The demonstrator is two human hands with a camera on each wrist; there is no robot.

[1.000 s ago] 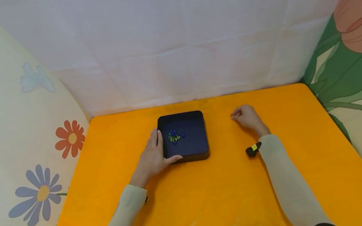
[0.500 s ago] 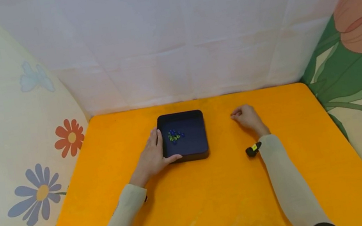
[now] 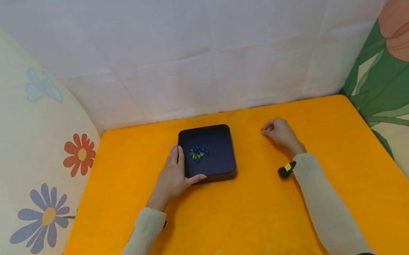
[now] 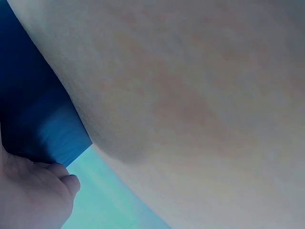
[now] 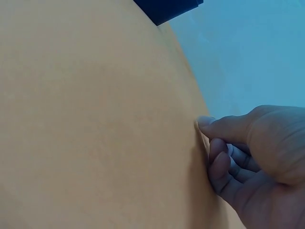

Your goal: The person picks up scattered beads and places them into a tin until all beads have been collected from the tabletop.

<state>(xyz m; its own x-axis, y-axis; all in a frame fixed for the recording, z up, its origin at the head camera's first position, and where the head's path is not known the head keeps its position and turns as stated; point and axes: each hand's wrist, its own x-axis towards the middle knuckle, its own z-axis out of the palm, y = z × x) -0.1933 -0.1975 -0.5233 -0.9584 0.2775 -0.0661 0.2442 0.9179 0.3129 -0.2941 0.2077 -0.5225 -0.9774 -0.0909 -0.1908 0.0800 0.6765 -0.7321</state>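
Note:
A square black box (image 3: 215, 157) with low walls stands on the orange tabletop in the head view. Inside it, left of the middle, lies a cluster of small round blue and yellow-green pieces (image 3: 197, 153), too small to name surely. My left hand (image 3: 172, 178) spans the box's near-left corner, straight fingers along the left wall and thumb against the front wall. To the right of the box, my right hand (image 3: 279, 134) rests on the table, its fingers loosely curled. The right wrist view shows these curled fingers (image 5: 223, 164) close up, with nothing plainly held.
The orange table (image 3: 224, 227) meets a pale hanging cloth (image 3: 193, 58) at its back edge. Flower-printed cloths (image 3: 48, 217) hang at both sides. A small black wrist device (image 3: 286, 170) sits by the right sleeve cuff.

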